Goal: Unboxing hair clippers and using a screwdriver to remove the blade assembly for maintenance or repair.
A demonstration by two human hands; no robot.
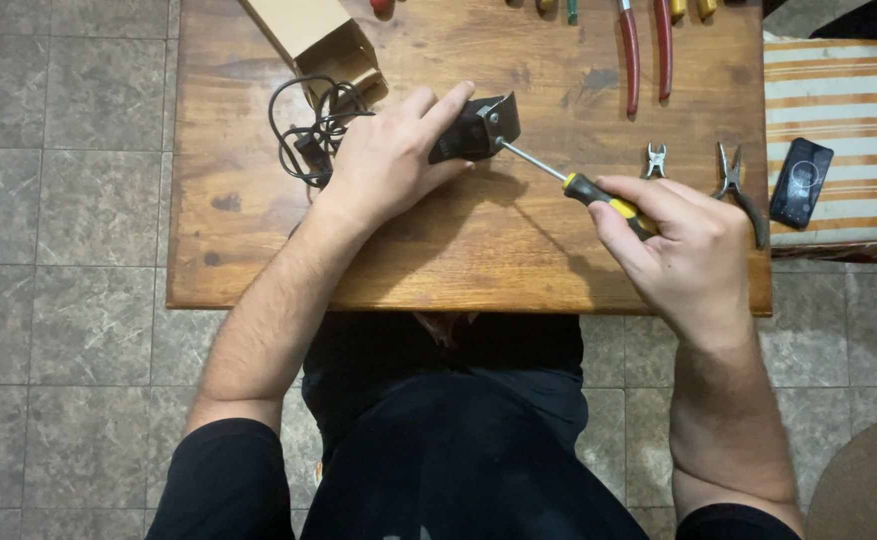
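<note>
Dark clothing over my lap and both bare forearms fill the near edge of the view, reaching up to the wooden tabletop. My left hand is closed over a black electric hair clipper, which lies on the tabletop just left of centre, its blade end pointing right. The fingers wrap the body and press it down flat. My right hand is closed around the yellow-and-black handle of a screwdriver; the metal shaft runs up and to the left, and its tip meets the clipper's blade end.

To do this well, I judge the driver should sit squarely in the screw head, with the shaft in line with the screw, not slanted, and steady pressure along it so the tip does not slip. The left hand should keep the clipper from turning.

My left wrist is straight, forearm angled in from the lower left. My right wrist is bent slightly inward, knuckles up, forearm coming from the lower right.

Behind the left hand lie a coiled black cable and an open cardboard box. Small pliers and long-nose pliers lie near the right hand, red-handled pliers further up. A phone rests on a striped cushion beside the tabletop.
</note>
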